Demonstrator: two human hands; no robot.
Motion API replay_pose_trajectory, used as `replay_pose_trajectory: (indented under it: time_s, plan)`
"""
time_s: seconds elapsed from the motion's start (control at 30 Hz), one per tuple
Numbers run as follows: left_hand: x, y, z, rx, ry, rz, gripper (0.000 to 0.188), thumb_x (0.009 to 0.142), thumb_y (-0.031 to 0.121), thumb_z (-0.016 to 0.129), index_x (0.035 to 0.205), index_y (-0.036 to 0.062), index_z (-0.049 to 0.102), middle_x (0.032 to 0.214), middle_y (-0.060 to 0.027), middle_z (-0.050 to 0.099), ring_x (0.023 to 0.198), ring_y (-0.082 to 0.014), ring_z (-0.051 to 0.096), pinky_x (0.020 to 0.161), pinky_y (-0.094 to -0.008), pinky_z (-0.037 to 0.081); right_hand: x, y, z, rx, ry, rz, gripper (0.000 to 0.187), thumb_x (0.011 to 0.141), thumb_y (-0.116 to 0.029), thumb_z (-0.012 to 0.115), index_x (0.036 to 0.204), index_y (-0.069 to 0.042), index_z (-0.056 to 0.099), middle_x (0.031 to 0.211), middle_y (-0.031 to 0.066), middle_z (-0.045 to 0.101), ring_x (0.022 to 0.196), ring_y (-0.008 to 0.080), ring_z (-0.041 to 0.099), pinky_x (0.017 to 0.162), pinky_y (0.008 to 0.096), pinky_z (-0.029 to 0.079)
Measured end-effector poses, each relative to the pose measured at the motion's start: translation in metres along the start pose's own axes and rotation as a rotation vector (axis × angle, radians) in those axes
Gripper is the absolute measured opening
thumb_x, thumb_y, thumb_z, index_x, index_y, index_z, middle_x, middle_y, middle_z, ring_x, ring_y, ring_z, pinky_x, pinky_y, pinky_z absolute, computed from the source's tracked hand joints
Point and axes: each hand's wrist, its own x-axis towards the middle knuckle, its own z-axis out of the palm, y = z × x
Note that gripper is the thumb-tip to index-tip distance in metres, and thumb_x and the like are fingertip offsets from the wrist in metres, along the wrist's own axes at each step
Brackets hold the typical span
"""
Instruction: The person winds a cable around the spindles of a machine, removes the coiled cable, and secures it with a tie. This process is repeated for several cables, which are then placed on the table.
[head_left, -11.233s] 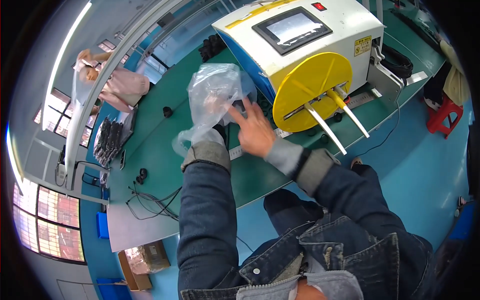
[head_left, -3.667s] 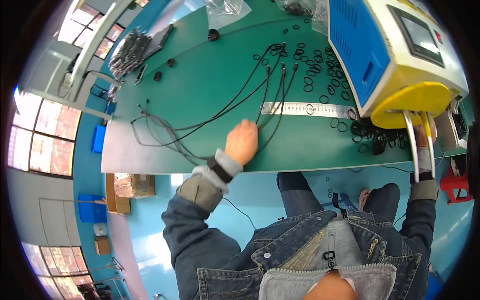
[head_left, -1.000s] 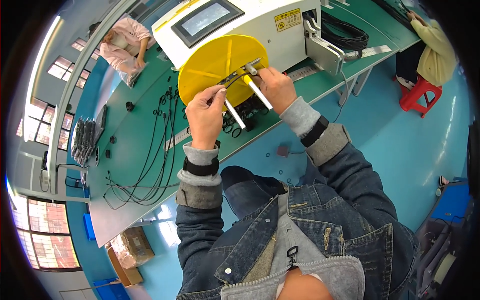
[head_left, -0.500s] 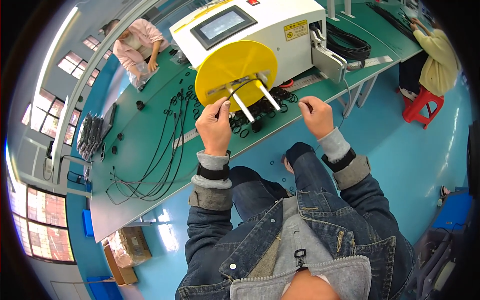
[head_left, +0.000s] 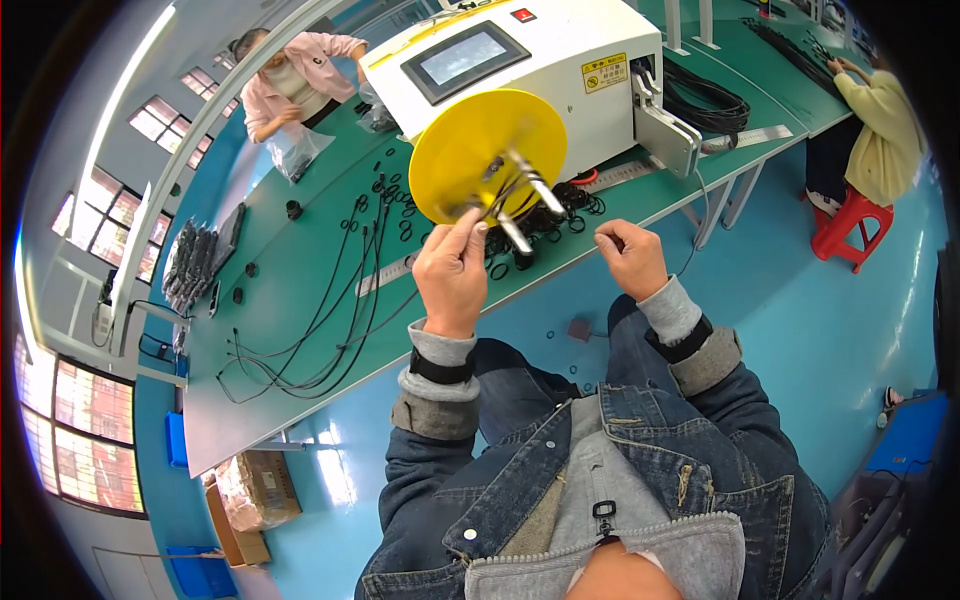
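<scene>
My left hand (head_left: 450, 280) pinches a black cable (head_left: 497, 197) between thumb and fingertips, just in front of the yellow disc (head_left: 445, 150). The cable loops about the two metal pegs (head_left: 537, 183) that stick out from the disc; disc and pegs are smeared by motion. This disc sits on the front of a white machine (head_left: 560, 60) with a dark screen (head_left: 466, 60). Off the table's near edge, my right hand (head_left: 634, 258) is closed with its fingers curled in; whatever it may hold is hidden.
Several black cables (head_left: 330, 340) spread over the green table (head_left: 300, 260) at left. Black cable rings (head_left: 575, 215) lie below the disc, beside a steel ruler (head_left: 385, 273). A large black coil (head_left: 705, 100) rests right of the machine. Two people work across the table and far right.
The disc and its pegs have turned, and more cable now loops about the pegs. My left hand shifts slightly right in the picture, still pinching the cable; the right hand stays closed.
</scene>
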Motion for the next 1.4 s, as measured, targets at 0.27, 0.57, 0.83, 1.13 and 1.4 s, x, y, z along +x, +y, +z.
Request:
replay_pose_trajectory:
  time_s: [0.27, 0.57, 0.83, 1.13, 1.4]
  plan:
    - [-0.012, 0.008, 0.017, -0.087, 0.05, -0.009, 0.016, 0.077, 0.004, 0.065, 0.093, -0.0005, 0.065, 0.072, -0.0087, 0.057, 0.058, -0.0156, 0.053, 0.052, -0.0254, 0.043, 0.002, -0.007, -0.004, 0.04, -0.06, 0.091, 0.009, 0.079, -0.007, 0.06, 0.082, 0.002, 0.061, 0.065, 0.0081, 0.06, 0.055, 0.0107, 0.054, 0.051, 0.0241, 0.044]
    - [0.004, 0.029, 0.037, -0.059, 0.155, 0.209, 0.016, 0.073, 0.0, 0.067, 0.09, -0.0004, 0.065, 0.079, -0.0091, 0.057, 0.066, -0.0188, 0.054, 0.057, -0.0272, 0.045, 0.028, -0.053, 0.001, 0.304, -0.074, 0.009, 0.009, 0.077, -0.005, 0.065, 0.082, 0.001, 0.062, 0.063, 0.0036, 0.059, 0.055, 0.0067, 0.05, 0.05, 0.0212, 0.041]
    - [0.001, 0.036, 0.041, 0.182, 0.035, 0.277, 0.015, 0.068, 0.005, 0.07, 0.083, 0.0016, 0.066, 0.077, -0.0087, 0.054, 0.07, -0.0242, 0.05, 0.065, -0.035, 0.041, 0.037, -0.049, 0.008, 0.309, -0.118, -0.002, 0.009, 0.075, -0.005, 0.067, 0.077, 0.001, 0.061, 0.061, 0.0029, 0.058, 0.054, 0.0066, 0.05, 0.048, 0.0211, 0.041]
    - [0.023, 0.04, 0.029, 0.343, -0.232, 0.149, 0.043, 0.073, 0.01, 0.062, 0.112, -0.0051, 0.048, 0.101, -0.0216, 0.046, 0.091, -0.0336, 0.045, 0.08, -0.0398, 0.037, 0.053, -0.031, 0.011, 0.336, -0.15, 0.015, 0.037, 0.072, -0.012, 0.071, 0.102, 0.001, 0.055, 0.091, 0.0105, 0.058, 0.072, 0.0111, 0.054, 0.058, 0.0217, 0.047]
    - [0.018, 0.021, 0.034, 0.321, -0.342, 0.158, 0.056, 0.081, 0.015, 0.054, 0.124, -0.0112, 0.03, 0.111, -0.0273, 0.038, 0.101, -0.0404, 0.04, 0.088, -0.0454, 0.033, 0.061, -0.012, 0.032, 0.58, -0.307, -0.023, 0.078, 0.07, -0.015, 0.071, 0.133, 0.001, 0.027, 0.114, 0.0165, 0.048, 0.096, 0.0193, 0.054, 0.082, 0.0273, 0.047]
